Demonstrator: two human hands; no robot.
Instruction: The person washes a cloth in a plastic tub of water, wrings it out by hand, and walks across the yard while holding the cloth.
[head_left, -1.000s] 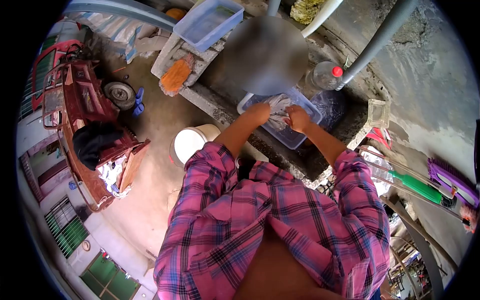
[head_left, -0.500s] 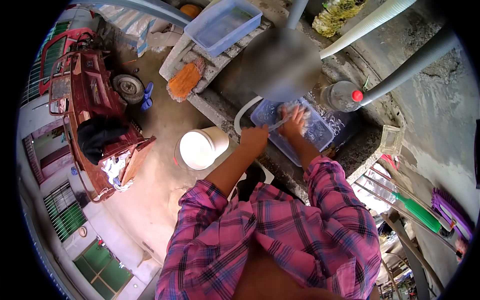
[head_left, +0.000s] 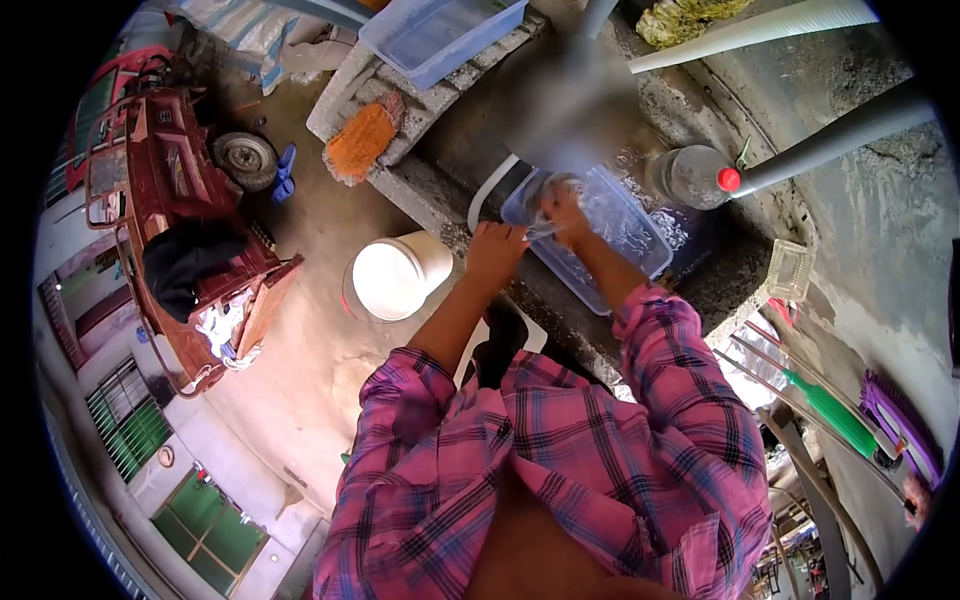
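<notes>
No lettering or number is legible; the mark (head_left: pixel 165 117) on the red vehicle (head_left: pixel 178 178) is too small to read.

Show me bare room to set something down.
Clearest: the floor between the red vehicle, blue slippers and white bucket. A dark strip of trough also looks open between the lower tub and small basket. Crowded: the ledge, with upper tub and orange scrubber, and the lower tub's left end, where left hand and right hand work.

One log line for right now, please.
left hand: closed on pale cloth | right hand: blurred, over blue plastic tub, grip unclear | tub: in concrete sink | white bucket: beside sink
</notes>
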